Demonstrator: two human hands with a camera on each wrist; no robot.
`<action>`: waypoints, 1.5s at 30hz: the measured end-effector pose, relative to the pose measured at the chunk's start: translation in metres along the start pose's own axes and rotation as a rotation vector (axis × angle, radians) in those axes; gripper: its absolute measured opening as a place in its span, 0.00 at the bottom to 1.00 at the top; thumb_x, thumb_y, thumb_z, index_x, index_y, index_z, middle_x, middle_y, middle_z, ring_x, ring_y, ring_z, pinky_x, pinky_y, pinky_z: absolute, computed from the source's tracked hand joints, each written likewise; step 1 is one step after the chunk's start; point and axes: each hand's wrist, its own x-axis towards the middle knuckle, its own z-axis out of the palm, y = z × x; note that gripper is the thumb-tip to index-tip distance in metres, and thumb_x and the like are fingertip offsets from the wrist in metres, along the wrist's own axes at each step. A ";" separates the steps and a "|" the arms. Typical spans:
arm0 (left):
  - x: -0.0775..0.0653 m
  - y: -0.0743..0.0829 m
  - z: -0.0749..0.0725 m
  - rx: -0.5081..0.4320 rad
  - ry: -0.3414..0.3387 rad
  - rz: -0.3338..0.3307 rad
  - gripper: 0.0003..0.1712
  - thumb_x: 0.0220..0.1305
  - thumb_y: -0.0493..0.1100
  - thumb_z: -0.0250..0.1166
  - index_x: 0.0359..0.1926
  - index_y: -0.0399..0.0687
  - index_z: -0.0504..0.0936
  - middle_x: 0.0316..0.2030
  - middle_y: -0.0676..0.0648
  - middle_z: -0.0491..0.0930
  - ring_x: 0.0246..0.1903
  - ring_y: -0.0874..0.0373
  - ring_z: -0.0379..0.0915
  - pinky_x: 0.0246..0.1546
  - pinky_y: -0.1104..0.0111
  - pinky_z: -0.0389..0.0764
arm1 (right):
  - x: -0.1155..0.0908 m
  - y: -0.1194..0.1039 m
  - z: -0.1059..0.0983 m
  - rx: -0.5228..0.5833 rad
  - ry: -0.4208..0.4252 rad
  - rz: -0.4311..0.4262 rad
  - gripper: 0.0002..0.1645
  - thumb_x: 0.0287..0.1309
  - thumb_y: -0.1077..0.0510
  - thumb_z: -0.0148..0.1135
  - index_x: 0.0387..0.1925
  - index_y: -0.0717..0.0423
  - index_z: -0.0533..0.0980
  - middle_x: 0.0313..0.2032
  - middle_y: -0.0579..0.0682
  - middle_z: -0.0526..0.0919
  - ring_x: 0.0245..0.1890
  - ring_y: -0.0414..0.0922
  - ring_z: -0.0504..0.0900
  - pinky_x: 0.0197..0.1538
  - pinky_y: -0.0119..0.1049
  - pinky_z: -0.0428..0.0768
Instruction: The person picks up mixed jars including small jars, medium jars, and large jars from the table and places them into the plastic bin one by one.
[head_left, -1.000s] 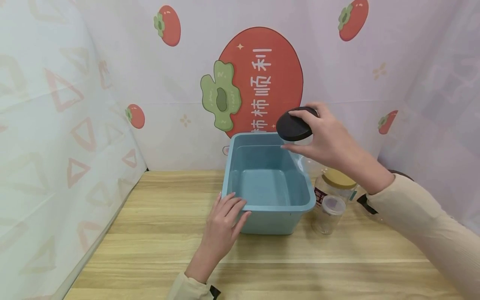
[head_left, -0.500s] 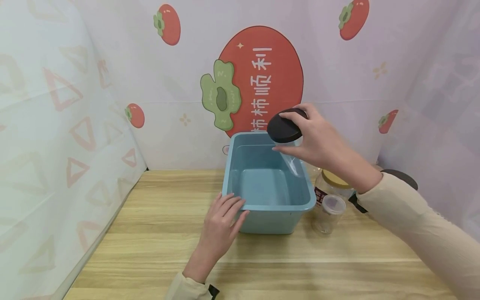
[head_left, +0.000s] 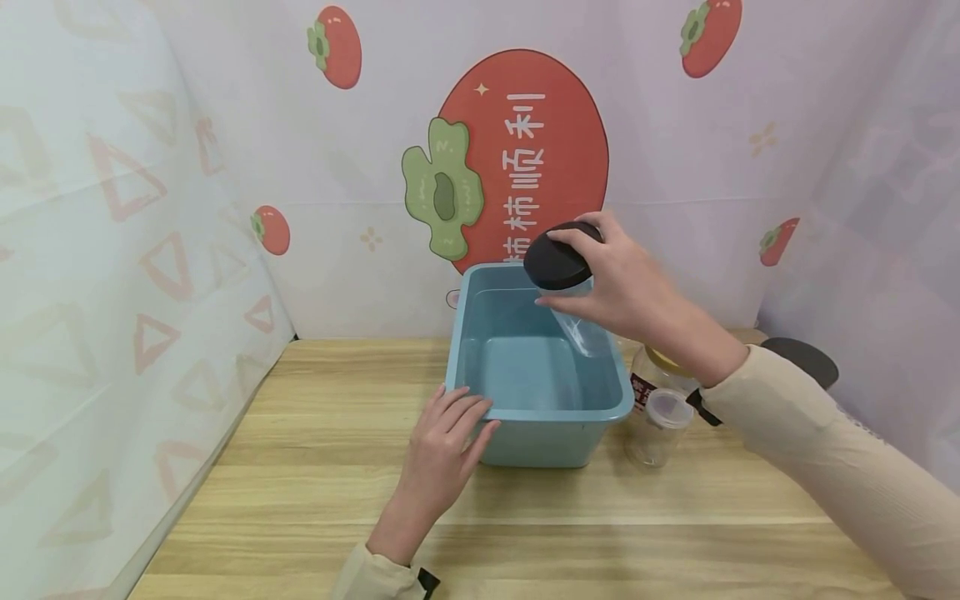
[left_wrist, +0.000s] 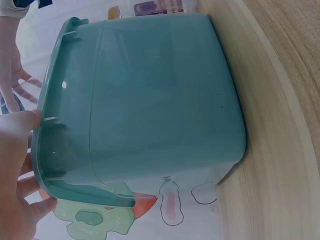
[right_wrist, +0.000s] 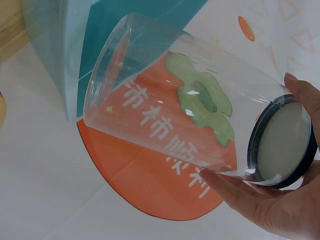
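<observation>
My right hand [head_left: 630,287] grips a clear plastic jar [head_left: 587,333] near its black lid [head_left: 561,260]. The jar is tilted, its bottom pointing down and to the right over the blue plastic bin [head_left: 536,443]. In the right wrist view the see-through jar body [right_wrist: 165,100] shows no contents, with fingers and thumb around the lid end. My left hand [head_left: 441,446] holds the bin's near left corner, fingers over the rim and thumb on the outside. The bin's visible floor is bare.
Right of the bin stand a small clear jar [head_left: 660,429] with a pale lid and a larger jar [head_left: 643,390] with a yellow lid, partly behind my wrist. A black lid [head_left: 802,360] shows behind my sleeve. A printed cloth [head_left: 360,150] hangs behind the wooden table [head_left: 315,467].
My right hand has carried the jar left and slightly down, from the bin's right edge to over its opening. My left hand stays at the bin's corner.
</observation>
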 end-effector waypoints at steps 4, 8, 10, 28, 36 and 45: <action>0.000 0.000 0.000 -0.004 0.000 -0.002 0.15 0.62 0.42 0.77 0.47 0.39 0.89 0.43 0.45 0.90 0.53 0.44 0.84 0.61 0.42 0.82 | 0.001 0.000 0.003 0.011 -0.003 0.000 0.46 0.53 0.48 0.84 0.69 0.58 0.74 0.68 0.65 0.67 0.58 0.62 0.78 0.56 0.60 0.86; 0.000 0.000 0.000 -0.007 0.000 -0.004 0.14 0.65 0.43 0.76 0.46 0.39 0.89 0.43 0.45 0.90 0.53 0.43 0.84 0.62 0.42 0.82 | 0.002 0.000 0.006 0.022 -0.008 0.008 0.45 0.53 0.49 0.84 0.70 0.58 0.74 0.68 0.65 0.67 0.58 0.61 0.78 0.57 0.59 0.85; 0.000 0.000 0.000 -0.005 -0.001 -0.005 0.14 0.65 0.43 0.76 0.47 0.39 0.89 0.43 0.45 0.90 0.53 0.43 0.84 0.62 0.42 0.81 | 0.003 -0.001 0.007 0.025 -0.011 0.011 0.46 0.54 0.49 0.84 0.70 0.57 0.74 0.68 0.65 0.67 0.58 0.61 0.78 0.57 0.58 0.85; 0.000 0.001 -0.001 0.002 -0.007 -0.009 0.14 0.62 0.41 0.77 0.46 0.39 0.89 0.43 0.45 0.90 0.53 0.44 0.84 0.62 0.43 0.82 | 0.008 -0.001 0.021 0.013 -0.040 0.035 0.47 0.53 0.49 0.84 0.70 0.58 0.73 0.68 0.65 0.67 0.59 0.62 0.77 0.56 0.59 0.86; 0.001 0.002 -0.002 0.006 -0.022 -0.016 0.15 0.60 0.41 0.78 0.47 0.40 0.89 0.43 0.45 0.90 0.54 0.44 0.84 0.63 0.43 0.81 | 0.011 -0.001 0.027 0.010 -0.063 0.042 0.47 0.53 0.49 0.84 0.71 0.58 0.73 0.68 0.65 0.67 0.57 0.62 0.79 0.57 0.58 0.86; 0.001 0.002 -0.001 0.007 -0.027 -0.017 0.16 0.60 0.41 0.79 0.46 0.39 0.89 0.43 0.45 0.90 0.54 0.44 0.84 0.62 0.43 0.82 | 0.013 -0.002 0.034 0.004 -0.089 0.058 0.49 0.53 0.46 0.84 0.72 0.56 0.73 0.69 0.64 0.66 0.56 0.61 0.80 0.56 0.57 0.86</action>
